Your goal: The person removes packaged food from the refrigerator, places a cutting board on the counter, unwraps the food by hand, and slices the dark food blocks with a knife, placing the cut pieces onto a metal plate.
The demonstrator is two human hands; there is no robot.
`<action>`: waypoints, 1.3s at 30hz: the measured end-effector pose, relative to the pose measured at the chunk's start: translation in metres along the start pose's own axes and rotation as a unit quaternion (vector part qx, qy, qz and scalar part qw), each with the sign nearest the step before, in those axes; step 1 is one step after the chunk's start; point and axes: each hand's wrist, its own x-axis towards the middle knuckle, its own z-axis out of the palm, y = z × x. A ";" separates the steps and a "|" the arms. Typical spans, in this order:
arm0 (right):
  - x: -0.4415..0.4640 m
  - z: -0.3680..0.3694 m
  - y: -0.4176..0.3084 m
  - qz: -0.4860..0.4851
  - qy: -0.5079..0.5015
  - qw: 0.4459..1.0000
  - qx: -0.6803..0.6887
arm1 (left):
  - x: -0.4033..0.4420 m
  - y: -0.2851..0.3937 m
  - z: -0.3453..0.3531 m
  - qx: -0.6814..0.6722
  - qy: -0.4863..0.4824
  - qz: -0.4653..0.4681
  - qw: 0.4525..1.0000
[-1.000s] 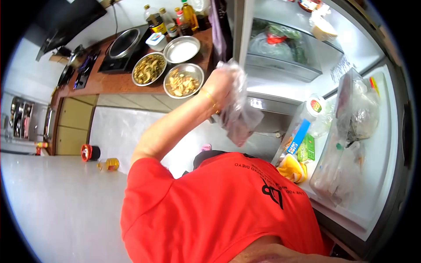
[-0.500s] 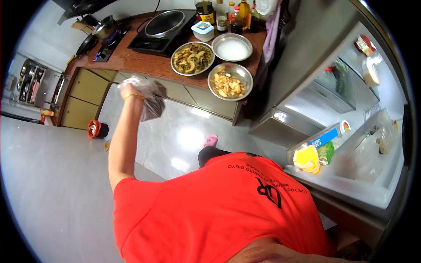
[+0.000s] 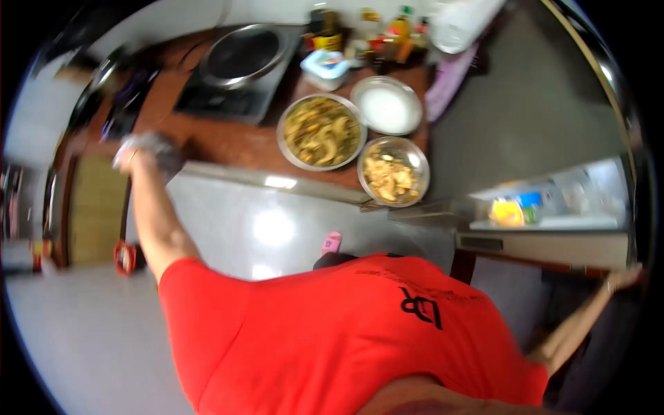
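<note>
"What's on that tabletop (image 3: 228, 146)?"

"It's reddish brown. A black cooker (image 3: 225, 102) bears a silver-rimmed round piece (image 3: 245, 54); to its right is a lidded tub (image 3: 325, 68), and near that three metal bowls: greenish-brown pieces (image 3: 322, 133), something white (image 3: 386, 107), and pale yellow chunks (image 3: 391, 176)."

"And the room?"

"Shiny grey floor (image 3: 228, 207), with a pink slipper (image 3: 332, 243) on it and a red-rimmed bin (image 3: 125, 258) over on the left. On the right, the fridge door (image 3: 546, 247) bears a shelf of packets (image 3: 508, 211)."

"Where's the plastic bag (image 3: 162, 152)?"

"In the left hand (image 3: 130, 158), by the tabletop's front edge. That grip is closed on it."

"What's inside?"

"Something dark, perhaps; it's too blurred to be sure."

"The right hand (image 3: 624, 278)?"

"Out at the rim of the view, by the fridge door's outer end. I can't tell whether its grip is open or closed."

"Those bottles (image 3: 398, 41) are smeared too."

"Yes, their labels can't be read, and the far left corner of the kitchen is cut off by the dark border."
</note>
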 end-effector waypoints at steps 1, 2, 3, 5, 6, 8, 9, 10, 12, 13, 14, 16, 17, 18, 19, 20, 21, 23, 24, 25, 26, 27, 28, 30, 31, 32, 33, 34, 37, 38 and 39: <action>-0.005 0.000 -0.029 0.067 0.021 0.996 0.061 | -0.025 0.008 -0.012 0.108 0.023 0.050 0.993; -0.011 -0.007 -0.059 0.112 0.039 0.988 0.097 | -0.056 0.026 -0.037 0.196 -0.009 0.140 0.971; -0.011 -0.010 -0.089 0.092 0.071 0.993 0.035 | -0.083 0.042 -0.059 0.231 -0.011 0.183 0.955; -0.014 -0.009 -0.107 0.105 0.104 0.975 0.167 | -0.022 0.048 0.010 0.175 0.045 0.173 0.968; -0.015 -0.009 -0.114 0.092 0.085 0.987 0.099 | 0.014 0.052 0.052 0.113 0.060 0.153 0.980; -0.015 -0.006 -0.143 0.142 0.103 0.978 0.109 | 0.064 0.068 0.115 -0.054 0.067 0.121 0.989; -0.016 -0.005 -0.150 0.137 0.103 0.978 0.121 | 0.083 0.077 0.139 -0.139 0.059 0.113 0.982; -0.020 -0.011 -0.156 0.149 0.114 0.973 0.135 | 0.095 0.087 0.155 -0.215 0.050 0.115 0.968; -0.015 -0.006 -0.164 0.152 0.135 0.962 0.183 | 0.102 0.101 0.172 -0.322 0.044 0.119 0.938; -0.015 -0.003 -0.169 0.147 0.144 0.956 0.209 | 0.103 0.107 0.178 -0.366 0.044 0.125 0.921; -0.015 -0.006 -0.167 0.148 0.124 0.961 0.196 | 0.103 0.116 0.183 -0.394 0.044 0.133 0.908; -0.016 -0.005 -0.170 0.229 0.161 0.893 0.353 | 0.082 0.126 0.174 -0.323 0.070 0.138 0.934; -0.016 -0.009 -0.172 0.171 0.159 0.923 0.304 | 0.056 0.131 0.158 -0.254 0.096 0.144 0.952; -0.016 -0.008 -0.164 0.185 0.150 0.919 0.314 | 0.053 0.133 0.159 -0.219 0.046 0.153 0.962; -0.019 -0.008 -0.157 0.199 0.142 0.914 0.324 | 0.032 0.135 0.164 -0.221 0.145 0.150 0.953; -0.008 -0.003 -0.188 0.159 0.174 0.913 0.334 | 0.004 0.136 0.153 -0.263 0.183 0.115 0.940; -0.007 -0.003 -0.191 0.162 0.179 0.912 0.332 | -0.022 0.139 0.142 -0.305 0.220 0.080 0.923; -0.008 -0.002 -0.186 0.146 0.157 0.909 0.358 | -0.047 0.135 0.138 -0.271 0.289 0.130 0.909; -0.007 -0.009 -0.190 0.144 0.155 0.901 0.378 | -0.079 0.141 0.128 -0.337 0.351 0.234 0.842; -0.006 -0.013 -0.189 0.147 0.157 0.900 0.379 | -0.125 0.144 0.107 -0.356 0.362 0.332 0.795; -0.006 -0.016 -0.186 0.129 0.153 0.897 0.395 | -0.172 0.149 0.086 -0.368 0.368 0.426 0.740; -0.004 -0.014 -0.179 0.111 0.148 0.892 0.413 | -0.207 0.158 0.078 -0.422 0.306 0.506 0.687; -0.003 -0.009 -0.169 0.081 0.163 0.856 0.483 | -0.263 0.166 0.053 -0.486 0.213 0.561 0.635; -0.005 -0.012 -0.157 0.066 0.170 0.857 0.481 | -0.349 0.179 0.010 -0.441 0.142 0.715 0.524; -0.008 -0.015 -0.153 0.047 0.172 0.861 0.476 | -0.385 0.193 0.001 -0.452 0.083 0.747 0.481; -0.010 -0.018 -0.146 0.058 0.169 0.847 0.501 | -0.424 0.206 -0.017 -0.437 0.047 0.780 0.445; -0.013 -0.018 -0.140 0.063 0.172 0.844 0.504 | -0.457 0.225 -0.023 -0.443 -0.002 0.802 0.402; -0.013 -0.019 -0.132 0.031 0.170 0.862 0.476 | -0.491 0.238 -0.040 -0.408 -0.008 0.827 0.387; -0.018 -0.032 -0.101 -0.029 0.138 0.876 0.461 | -0.585 0.294 -0.084 -0.429 -0.139 0.830 0.328; -0.017 -0.029 -0.091 -0.020 0.150 0.863 0.482 | -0.611 0.319 -0.097 -0.442 -0.139 0.828 0.315; -0.022 -0.034 -0.090 -0.011 0.165 0.850 0.500 | -0.635 0.339 -0.115 -0.443 -0.116 0.837 0.300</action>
